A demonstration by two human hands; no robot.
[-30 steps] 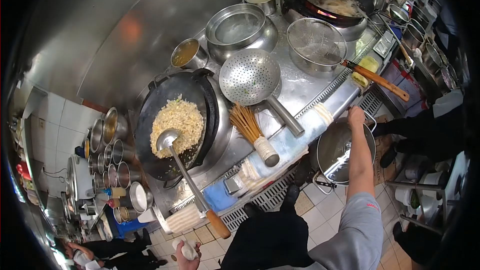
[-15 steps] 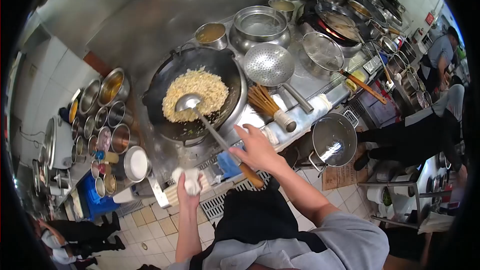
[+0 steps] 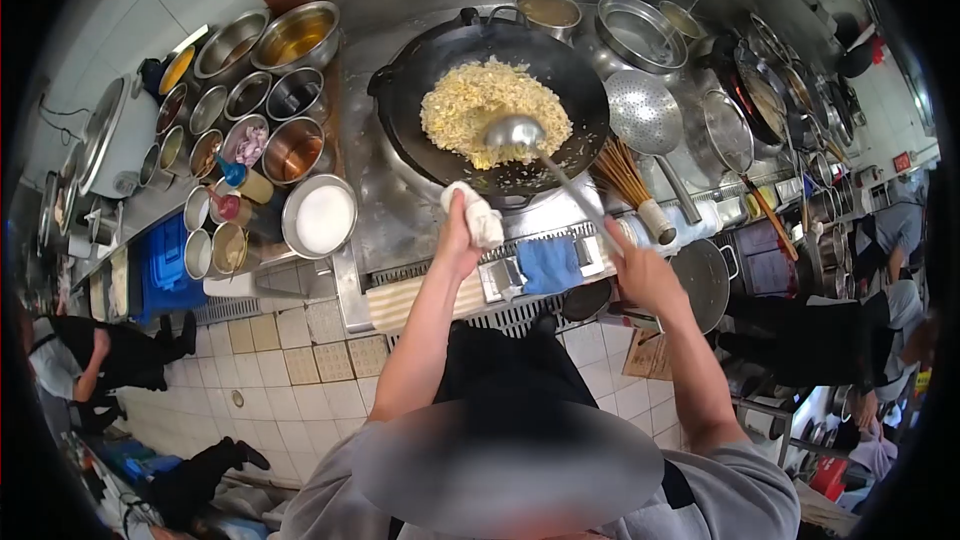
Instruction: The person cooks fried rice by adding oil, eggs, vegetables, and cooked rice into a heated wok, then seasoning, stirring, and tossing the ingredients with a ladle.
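Note:
My left hand (image 3: 458, 245) is closed around a folded white cloth (image 3: 474, 217) at the near rim of a large black wok (image 3: 402, 115). Whether the cloth grips the rim cannot be made out. My right hand (image 3: 646, 283) is wrapped around the handle of a long metal ladle (image 3: 572, 183). The ladle's bowl rests, back side up, on a mound of yellowish fried rice (image 3: 480, 100) in the wok. A blue cloth (image 3: 549, 264) lies on the stove's front ledge between my two hands.
Right of the wok are a bamboo brush (image 3: 632, 185), a perforated skimmer (image 3: 644, 112) and a big pot (image 3: 705, 285). Metal seasoning bowls crowd the left, with a bowl of white powder (image 3: 322, 217) nearest. Several people stand on both sides, including a person in black (image 3: 815, 340).
My right hand, previously spread beside the ladle handle, is now closed around it. My left hand has brought the white cloth up to the wok's near rim. The view has shifted.

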